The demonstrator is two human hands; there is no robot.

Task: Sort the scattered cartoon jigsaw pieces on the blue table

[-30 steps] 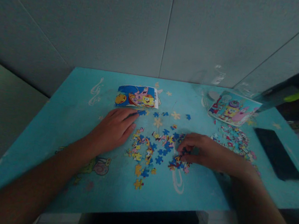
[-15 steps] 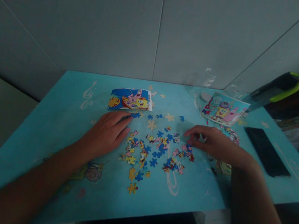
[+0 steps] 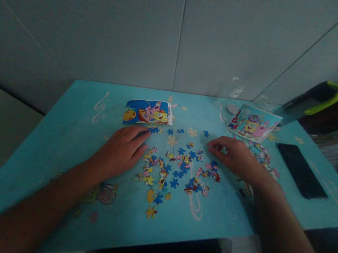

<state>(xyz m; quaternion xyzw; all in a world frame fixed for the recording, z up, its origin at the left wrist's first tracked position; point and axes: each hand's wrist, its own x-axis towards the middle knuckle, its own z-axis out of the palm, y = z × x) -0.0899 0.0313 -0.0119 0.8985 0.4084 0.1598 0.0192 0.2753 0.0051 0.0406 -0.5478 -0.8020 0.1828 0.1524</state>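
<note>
Several loose jigsaw pieces in blue, yellow and pink lie scattered in the middle of a turquoise table. My left hand rests flat on the table just left of the pieces, fingers stretched and close together, holding nothing. My right hand lies palm down at the right edge of the scatter, fingers curled toward a few blue pieces; whether a piece is pinched under them is hidden. A blue cartoon picture card lies just beyond my left fingertips.
A second cartoon picture lies at the back right, with another heap of pieces below it. A black phone lies flat further right. A dark bag with a green edge leans past the table's right corner. Grey wall panels stand behind.
My right hand left the lower pile of pieces and moved back and slightly up toward the far side of the scatter. My left hand stayed put. The view shifted a little.
</note>
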